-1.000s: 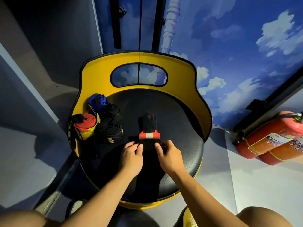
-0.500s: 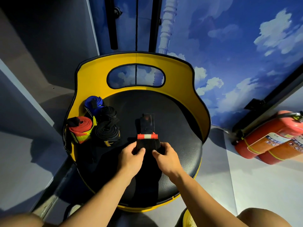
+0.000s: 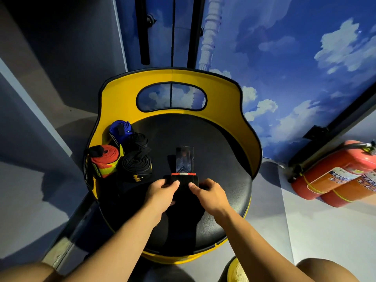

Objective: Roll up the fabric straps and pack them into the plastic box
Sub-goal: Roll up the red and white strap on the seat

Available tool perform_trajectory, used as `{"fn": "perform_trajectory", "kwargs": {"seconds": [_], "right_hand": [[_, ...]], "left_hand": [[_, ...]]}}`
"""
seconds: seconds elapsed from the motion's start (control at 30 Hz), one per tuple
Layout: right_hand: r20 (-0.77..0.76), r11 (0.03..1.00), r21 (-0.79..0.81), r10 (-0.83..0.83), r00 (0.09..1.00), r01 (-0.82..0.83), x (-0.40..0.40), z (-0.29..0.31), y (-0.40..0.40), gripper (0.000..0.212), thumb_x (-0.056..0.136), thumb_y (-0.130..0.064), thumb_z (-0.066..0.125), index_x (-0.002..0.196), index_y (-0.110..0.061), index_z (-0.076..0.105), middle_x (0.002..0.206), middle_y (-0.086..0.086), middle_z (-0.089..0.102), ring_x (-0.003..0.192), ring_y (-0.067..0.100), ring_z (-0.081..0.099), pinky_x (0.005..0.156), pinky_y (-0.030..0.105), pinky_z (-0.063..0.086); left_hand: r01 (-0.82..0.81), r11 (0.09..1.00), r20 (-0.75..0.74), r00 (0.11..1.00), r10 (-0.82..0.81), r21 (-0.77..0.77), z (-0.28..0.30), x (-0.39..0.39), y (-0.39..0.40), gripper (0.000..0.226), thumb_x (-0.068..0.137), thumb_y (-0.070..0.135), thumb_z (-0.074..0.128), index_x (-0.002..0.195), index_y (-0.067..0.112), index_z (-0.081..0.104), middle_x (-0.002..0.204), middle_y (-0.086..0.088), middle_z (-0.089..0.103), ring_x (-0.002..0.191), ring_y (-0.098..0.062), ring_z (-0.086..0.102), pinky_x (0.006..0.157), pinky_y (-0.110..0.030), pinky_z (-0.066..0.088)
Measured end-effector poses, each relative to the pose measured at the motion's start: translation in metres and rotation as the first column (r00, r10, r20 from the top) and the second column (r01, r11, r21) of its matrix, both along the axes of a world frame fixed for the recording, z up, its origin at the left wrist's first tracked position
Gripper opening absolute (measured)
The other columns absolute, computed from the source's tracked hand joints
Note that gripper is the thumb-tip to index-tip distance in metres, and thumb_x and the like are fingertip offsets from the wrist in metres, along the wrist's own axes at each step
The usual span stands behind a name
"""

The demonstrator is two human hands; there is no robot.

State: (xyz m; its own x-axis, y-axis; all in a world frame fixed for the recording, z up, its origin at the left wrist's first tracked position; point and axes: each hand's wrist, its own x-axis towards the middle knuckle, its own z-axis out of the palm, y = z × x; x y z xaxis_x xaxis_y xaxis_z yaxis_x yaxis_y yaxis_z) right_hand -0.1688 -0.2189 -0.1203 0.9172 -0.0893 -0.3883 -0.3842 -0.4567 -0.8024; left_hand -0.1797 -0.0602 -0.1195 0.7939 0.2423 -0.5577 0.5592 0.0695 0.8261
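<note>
A black fabric strap (image 3: 184,180) with a red and white band lies on the black seat (image 3: 221,159) of a yellow chair. Its near part is rolled into a short black roll, and its far end lies flat on the seat. My left hand (image 3: 161,193) pinches the roll's left end. My right hand (image 3: 207,193) pinches its right end. Several rolled straps sit at the seat's left edge: a blue one (image 3: 120,130), two black ones (image 3: 137,164) and a red and yellow one (image 3: 105,159). No plastic box is clearly visible.
The chair's yellow backrest (image 3: 172,94) curves round the far side of the seat. Two red fire extinguishers (image 3: 337,176) lie on the floor at the right. A blue wall painted with clouds stands behind, and grey panels stand at the left.
Both hands have rolled the strap away from me. The roll is thicker and now reaches the red and white band, and less flat strap shows beyond it.
</note>
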Motion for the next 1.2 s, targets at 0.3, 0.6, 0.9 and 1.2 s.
{"fn": "perform_trajectory", "kwargs": {"seconds": [0.3, 0.6, 0.9, 1.2], "right_hand": [[-0.185, 0.836, 0.534, -0.029, 0.982, 0.126, 0.006, 0.017, -0.010, 0.017, 0.083, -0.016, 0.076, 0.095, -0.011, 0.065, 0.076, 0.002, 0.067, 0.064, 0.010, 0.065, 0.053, 0.020, 0.047], [-0.028, 0.729, 0.683, 0.073, 0.997, -0.034, 0.024, 0.067, -0.021, 0.032, 0.075, -0.019, 0.081, 0.102, -0.007, 0.068, 0.090, 0.006, 0.069, 0.087, 0.015, 0.064, 0.075, 0.025, 0.043], [0.104, 0.662, 0.745, 0.008, 0.995, -0.083, 0.044, 0.087, -0.021, 0.049, 0.068, -0.002, 0.084, 0.109, -0.009, 0.057, 0.095, 0.010, 0.068, 0.085, 0.018, 0.068, 0.074, 0.023, 0.052], [0.153, 0.719, 0.678, 0.066, 0.986, -0.153, 0.054, 0.079, -0.022, 0.047, 0.082, 0.003, 0.075, 0.122, -0.012, 0.058, 0.106, 0.003, 0.072, 0.100, 0.015, 0.068, 0.088, 0.029, 0.050]], "left_hand": [[0.031, 0.889, -0.116, 0.989, -0.094, -0.457, 0.016, 0.005, 0.019, 0.031, 0.085, -0.002, 0.071, 0.117, -0.001, 0.068, 0.116, -0.019, 0.072, 0.113, -0.032, 0.065, 0.087, -0.045, 0.059], [0.225, 0.892, 0.178, 0.970, -0.166, -0.393, 0.072, 0.024, 0.026, 0.032, 0.090, 0.000, 0.063, 0.121, 0.001, 0.068, 0.118, -0.020, 0.071, 0.113, -0.034, 0.067, 0.099, -0.051, 0.052], [0.322, 0.897, 0.306, 0.924, -0.228, -0.303, 0.100, 0.031, 0.034, 0.045, 0.087, -0.008, 0.065, 0.127, 0.012, 0.064, 0.117, -0.013, 0.073, 0.109, -0.029, 0.070, 0.096, -0.043, 0.053], [0.353, 0.922, 0.283, 0.911, -0.300, -0.158, 0.089, 0.045, 0.040, 0.055, 0.080, -0.002, 0.078, 0.127, 0.022, 0.063, 0.116, -0.010, 0.073, 0.108, -0.024, 0.071, 0.099, -0.049, 0.054]]}}
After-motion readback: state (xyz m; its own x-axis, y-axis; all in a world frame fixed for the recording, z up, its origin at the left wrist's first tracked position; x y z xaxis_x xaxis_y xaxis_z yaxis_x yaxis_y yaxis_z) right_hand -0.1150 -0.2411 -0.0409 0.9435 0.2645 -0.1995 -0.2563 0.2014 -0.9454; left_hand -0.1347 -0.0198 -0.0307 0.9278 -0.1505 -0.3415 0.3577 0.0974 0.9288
